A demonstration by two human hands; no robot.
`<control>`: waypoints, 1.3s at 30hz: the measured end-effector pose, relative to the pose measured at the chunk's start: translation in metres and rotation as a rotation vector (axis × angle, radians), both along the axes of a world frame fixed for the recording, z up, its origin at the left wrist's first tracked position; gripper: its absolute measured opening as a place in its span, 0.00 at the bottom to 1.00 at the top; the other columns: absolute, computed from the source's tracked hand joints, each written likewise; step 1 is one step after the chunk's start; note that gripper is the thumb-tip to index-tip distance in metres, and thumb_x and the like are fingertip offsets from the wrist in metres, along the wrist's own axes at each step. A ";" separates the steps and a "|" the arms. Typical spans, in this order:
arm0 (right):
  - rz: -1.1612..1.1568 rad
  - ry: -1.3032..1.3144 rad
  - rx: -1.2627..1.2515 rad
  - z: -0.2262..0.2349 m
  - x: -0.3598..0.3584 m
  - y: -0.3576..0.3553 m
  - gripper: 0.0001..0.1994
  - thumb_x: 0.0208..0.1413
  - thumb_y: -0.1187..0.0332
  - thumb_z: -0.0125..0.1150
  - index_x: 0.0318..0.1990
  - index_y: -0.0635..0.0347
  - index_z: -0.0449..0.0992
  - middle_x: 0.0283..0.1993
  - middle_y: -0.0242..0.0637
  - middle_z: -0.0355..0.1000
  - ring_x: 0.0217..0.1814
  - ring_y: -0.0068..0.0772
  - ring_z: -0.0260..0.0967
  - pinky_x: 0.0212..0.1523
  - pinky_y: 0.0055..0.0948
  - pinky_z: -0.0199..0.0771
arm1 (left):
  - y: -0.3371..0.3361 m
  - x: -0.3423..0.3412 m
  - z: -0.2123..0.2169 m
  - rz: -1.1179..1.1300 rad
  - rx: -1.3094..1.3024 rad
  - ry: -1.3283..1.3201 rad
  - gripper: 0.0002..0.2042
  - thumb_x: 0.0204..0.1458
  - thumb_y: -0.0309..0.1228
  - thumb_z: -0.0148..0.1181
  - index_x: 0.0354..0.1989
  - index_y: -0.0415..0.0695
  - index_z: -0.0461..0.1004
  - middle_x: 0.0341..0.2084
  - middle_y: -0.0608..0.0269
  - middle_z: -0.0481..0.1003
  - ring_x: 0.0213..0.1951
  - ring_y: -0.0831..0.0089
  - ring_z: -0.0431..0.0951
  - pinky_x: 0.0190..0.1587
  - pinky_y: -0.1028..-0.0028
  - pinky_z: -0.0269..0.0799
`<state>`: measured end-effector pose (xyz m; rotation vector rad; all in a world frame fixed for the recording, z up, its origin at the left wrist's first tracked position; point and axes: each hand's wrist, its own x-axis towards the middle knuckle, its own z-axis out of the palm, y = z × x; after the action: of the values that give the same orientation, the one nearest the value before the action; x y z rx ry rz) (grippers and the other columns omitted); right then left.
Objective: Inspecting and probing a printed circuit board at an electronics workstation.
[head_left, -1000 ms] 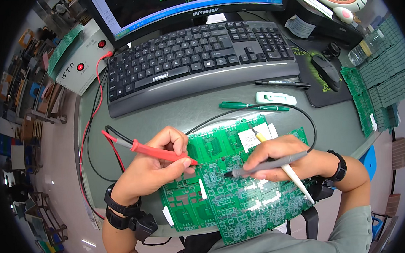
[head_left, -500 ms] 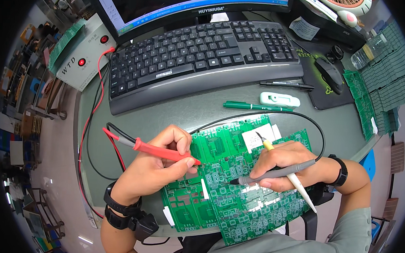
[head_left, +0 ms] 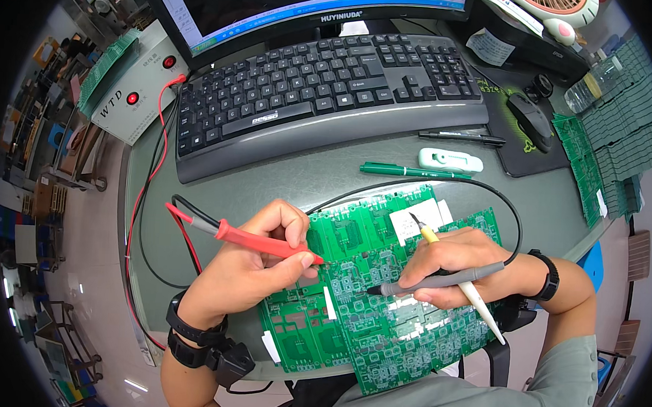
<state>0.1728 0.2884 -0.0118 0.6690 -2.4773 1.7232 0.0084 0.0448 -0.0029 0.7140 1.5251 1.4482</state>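
Note:
Two green circuit boards lie at the near edge of the desk, the upper circuit board (head_left: 377,357) partly covering the lower circuit board (head_left: 311,343). My left hand (head_left: 264,255) is closed round a red test probe (head_left: 257,242), its tip at the upper board's left edge; contact cannot be made out. In my right hand (head_left: 459,266) a grey test probe (head_left: 440,281) points left, its black tip over or on the upper board. The same hand also holds a white-and-yellow craft knife (head_left: 486,315), its blade pointing up and away from the board.
A keyboard (head_left: 324,104) stands below a monitor (head_left: 336,16). Pens (head_left: 416,171), a pale green case (head_left: 450,160) and a mouse (head_left: 529,122) lie right. A grey box (head_left: 137,83) with red buttons is at left. Stacked circuit boards (head_left: 625,116) stand far right. Probe cables (head_left: 514,206) loop around the work.
The grey probe and the knife have shifted slightly left and tilted a little in my right hand. My left hand and the boards look almost the same.

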 end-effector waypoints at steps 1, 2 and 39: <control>-0.006 0.004 -0.002 0.001 0.000 0.000 0.08 0.58 0.70 0.64 0.43 0.62 0.76 0.36 0.37 0.78 0.34 0.36 0.76 0.32 0.32 0.74 | 0.000 0.000 0.000 0.003 0.001 0.000 0.12 0.54 0.20 0.59 0.34 0.45 0.60 0.35 0.67 0.61 0.34 0.84 0.69 0.32 0.81 0.79; -0.003 -0.001 0.009 0.001 0.000 0.000 0.09 0.58 0.69 0.64 0.43 0.62 0.76 0.36 0.37 0.78 0.34 0.36 0.76 0.32 0.31 0.74 | 0.000 0.000 0.000 -0.002 -0.005 -0.001 0.12 0.53 0.20 0.59 0.34 0.45 0.60 0.35 0.67 0.61 0.34 0.84 0.69 0.32 0.81 0.79; 0.061 -0.138 -0.036 0.005 0.006 0.002 0.11 0.63 0.64 0.60 0.46 0.60 0.75 0.41 0.37 0.79 0.40 0.33 0.79 0.39 0.30 0.77 | -0.007 -0.003 0.002 -0.091 -0.034 -0.019 0.09 0.59 0.26 0.57 0.37 0.45 0.60 0.37 0.69 0.65 0.42 0.81 0.75 0.41 0.78 0.79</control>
<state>0.1786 0.2902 -0.0071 0.6510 -2.5330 1.8917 0.0054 0.0375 -0.0014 0.7380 1.4807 1.3544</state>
